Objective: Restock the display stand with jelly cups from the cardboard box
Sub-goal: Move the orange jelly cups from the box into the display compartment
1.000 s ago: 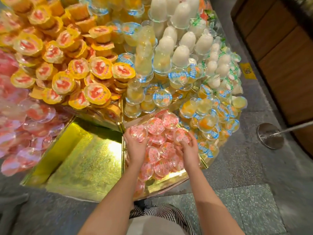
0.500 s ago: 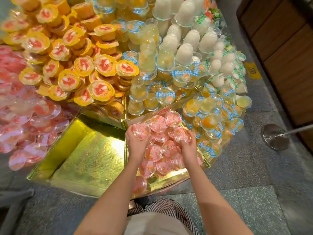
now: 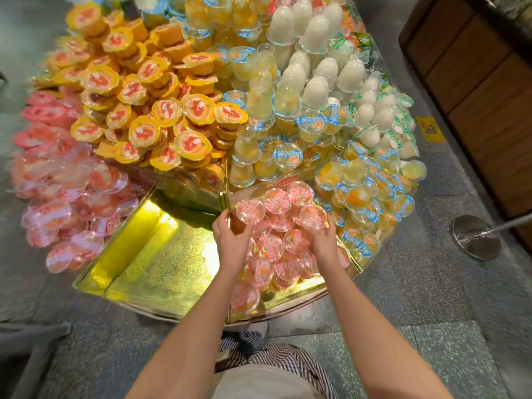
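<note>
One pink jelly cup is gripped in the curled fingers of the left hand, and a second cup in the right hand. Both are held at the pile of pink cups in the display stand.

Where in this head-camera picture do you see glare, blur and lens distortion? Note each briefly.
Head view: bright glare on the gold tray floor; head view: the pink packs at the left edge are smeared, while the pink jelly cups in the middle look sharp; head view: wide-angle distortion leans the wooden panelling at the right.
</note>
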